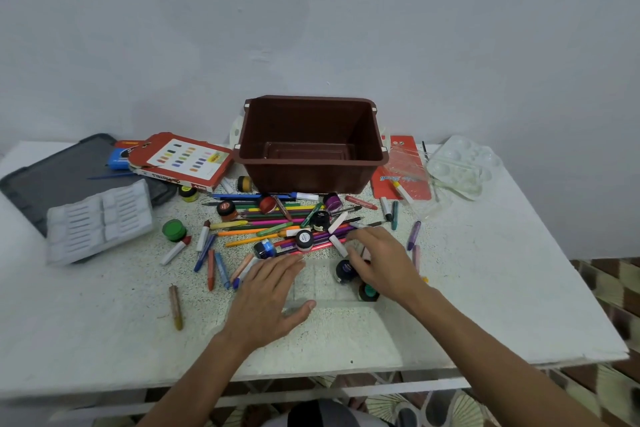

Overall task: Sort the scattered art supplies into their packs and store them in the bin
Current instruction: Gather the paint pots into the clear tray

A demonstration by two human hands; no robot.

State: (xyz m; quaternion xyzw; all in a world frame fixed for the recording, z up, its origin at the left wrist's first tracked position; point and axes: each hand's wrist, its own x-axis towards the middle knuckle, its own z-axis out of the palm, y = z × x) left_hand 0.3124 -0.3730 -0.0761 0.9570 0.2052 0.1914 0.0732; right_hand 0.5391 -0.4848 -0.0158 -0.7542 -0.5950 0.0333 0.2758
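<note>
The bin (304,121) at centre is dark brown. The counter (104,305) is white with fine dark speckles. At upper left, a red box (180,158) carries a white card of colour swatches, beside a dark grey lid (62,177). A paint pot (174,229) is green. The floor (606,281) at right shows brown-and-cream fans.

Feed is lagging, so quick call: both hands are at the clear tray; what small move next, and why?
Probably the right hand seats the dark paint pot beside it into the clear tray, which the left hand lies on; other pots lie scattered.
</note>
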